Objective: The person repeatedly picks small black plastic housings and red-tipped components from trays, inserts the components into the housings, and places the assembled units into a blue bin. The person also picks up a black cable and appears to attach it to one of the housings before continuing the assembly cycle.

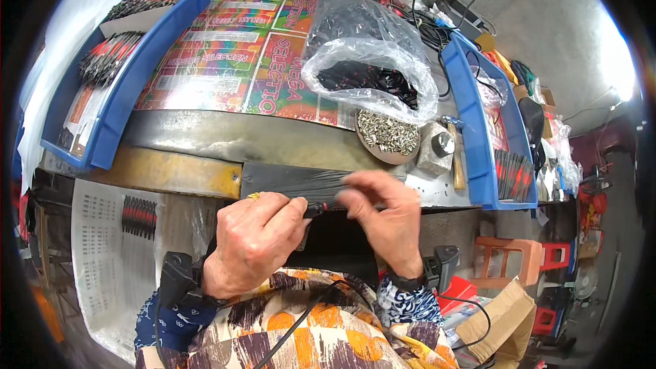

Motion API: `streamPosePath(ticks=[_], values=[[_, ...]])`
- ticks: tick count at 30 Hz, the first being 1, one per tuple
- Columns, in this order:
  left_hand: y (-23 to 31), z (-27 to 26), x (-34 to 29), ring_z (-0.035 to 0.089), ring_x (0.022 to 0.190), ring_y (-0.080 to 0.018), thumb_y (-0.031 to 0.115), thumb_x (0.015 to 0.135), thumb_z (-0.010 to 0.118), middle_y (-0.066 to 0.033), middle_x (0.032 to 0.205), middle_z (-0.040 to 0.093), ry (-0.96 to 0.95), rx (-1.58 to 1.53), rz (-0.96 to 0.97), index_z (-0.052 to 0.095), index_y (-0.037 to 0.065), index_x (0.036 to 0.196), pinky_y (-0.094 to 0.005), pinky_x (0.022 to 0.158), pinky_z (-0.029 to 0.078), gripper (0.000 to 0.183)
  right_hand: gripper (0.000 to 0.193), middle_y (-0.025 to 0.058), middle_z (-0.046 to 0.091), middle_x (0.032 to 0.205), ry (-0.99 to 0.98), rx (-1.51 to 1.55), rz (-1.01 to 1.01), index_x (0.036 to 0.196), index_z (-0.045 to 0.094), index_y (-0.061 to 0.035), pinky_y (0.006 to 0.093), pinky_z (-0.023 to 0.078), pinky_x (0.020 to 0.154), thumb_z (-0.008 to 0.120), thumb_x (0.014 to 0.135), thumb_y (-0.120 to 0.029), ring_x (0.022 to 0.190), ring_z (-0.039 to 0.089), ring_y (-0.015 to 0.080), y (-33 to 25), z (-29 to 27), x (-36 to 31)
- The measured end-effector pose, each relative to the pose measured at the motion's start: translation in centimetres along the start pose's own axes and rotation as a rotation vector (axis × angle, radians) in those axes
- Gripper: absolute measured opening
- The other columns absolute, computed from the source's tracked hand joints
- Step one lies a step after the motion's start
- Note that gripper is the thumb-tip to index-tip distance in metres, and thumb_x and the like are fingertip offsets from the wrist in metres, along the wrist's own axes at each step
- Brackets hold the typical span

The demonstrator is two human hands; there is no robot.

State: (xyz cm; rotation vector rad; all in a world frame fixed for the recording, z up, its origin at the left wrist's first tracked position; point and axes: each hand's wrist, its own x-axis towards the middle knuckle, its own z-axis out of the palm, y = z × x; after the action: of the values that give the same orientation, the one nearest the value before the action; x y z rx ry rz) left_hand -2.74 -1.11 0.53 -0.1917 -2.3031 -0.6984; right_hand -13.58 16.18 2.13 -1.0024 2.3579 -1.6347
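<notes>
My left hand (256, 239) is closed, its thumb and fingers pinching a small black piece with a red mark (318, 209) at the bench's front edge. Just to the right, my right hand (385, 215) has its thumb and forefinger apart, slightly blurred, with nothing visible between them. A dark grey covering (290, 181) lies on the edge behind both hands. Beyond it, a clear plastic bag (417, 65) gapes toward me, with black pieces (365, 82) inside. Beside the bag, a round dish holds a heap of small silvery metal pieces (389, 133).
Blue trays with black-and-red pieces stand left (113, 119) and right (482, 143). A metal block (435, 154) and wooden-handled hammer (458, 164) lie near the right tray. Low on the left is a white container (102, 246); cables (427, 24) tangle at the back.
</notes>
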Motion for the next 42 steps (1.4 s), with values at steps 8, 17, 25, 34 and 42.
streamPosePath(ticks=[8, 17, 25, 34, 42], values=[[-0.8, -0.4, 0.0, 0.063, 0.063, -0.0247, 0.003, 0.066, 0.077, -0.0084, 0.075, 0.061, -0.017, 0.038, -0.068, 0.068, 0.002, 0.093, -0.0348, 0.055, 0.051, 0.029, 0.022, 0.0106, 0.060, 0.085, 0.234, -0.766, -0.285, 0.098, 0.069, -0.0031, 0.0402, 0.047, 0.068, 0.074, 0.077, -0.006, 0.081, 0.058, 0.0305, 2.8, -2.7, 2.7], [-1.2, -0.5, -0.2, 0.062, 0.062, -0.0247, 0.004, 0.068, 0.077, -0.0084, 0.076, 0.061, -0.060, 0.037, -0.095, 0.067, 0.003, 0.094, -0.0347, 0.054, 0.050, 0.027, 0.025, 0.0110, 0.059, 0.088, 0.199, -0.837, -0.268, 0.098, 0.069, -0.0019, 0.0412, 0.047, 0.071, 0.076, 0.075, -0.007, 0.085, 0.057, 0.0309, 3.6, -2.1, 2.9], [-1.1, -0.9, 0.0, 0.062, 0.063, -0.0245, 0.002, 0.068, 0.076, -0.0079, 0.074, 0.059, -0.069, 0.025, -0.068, 0.066, 0.003, 0.094, -0.0347, 0.055, 0.050, 0.027, 0.015, 0.0113, 0.058, 0.084, 0.143, -0.709, -0.183, 0.089, 0.067, -0.0035, 0.0416, 0.046, 0.073, 0.073, 0.075, -0.005, 0.086, 0.057, 0.0317, 3.5, -2.8, 3.6], [-0.8, -1.2, -0.5, 0.063, 0.063, -0.0271, 0.001, 0.070, 0.077, -0.0105, 0.075, 0.061, -0.087, -0.024, -0.121, 0.066, 0.001, 0.092, -0.0354, 0.056, 0.050, 0.025, 0.009, 0.0108, 0.059, 0.078, 0.104, -0.576, -0.025, 0.085, 0.064, -0.0026, 0.0406, 0.045, 0.070, 0.069, 0.078, -0.002, 0.074, 0.058, 0.0286, 3.2, -3.1, 3.8], [-0.2, -1.9, -0.8, 0.063, 0.065, -0.0296, 0.001, 0.071, 0.077, -0.0124, 0.077, 0.064, -0.168, -0.095, -0.230, 0.067, 0.000, 0.093, -0.0358, 0.058, 0.050, 0.024, 0.012, 0.0119, 0.064, 0.084, -0.033, -0.180, -0.145, 0.092, 0.062, 0.0013, 0.0312, 0.049, 0.066, 0.069, 0.083, 0.000, 0.074, 0.063, 0.0260, -0.9, -0.6, 0.5]])
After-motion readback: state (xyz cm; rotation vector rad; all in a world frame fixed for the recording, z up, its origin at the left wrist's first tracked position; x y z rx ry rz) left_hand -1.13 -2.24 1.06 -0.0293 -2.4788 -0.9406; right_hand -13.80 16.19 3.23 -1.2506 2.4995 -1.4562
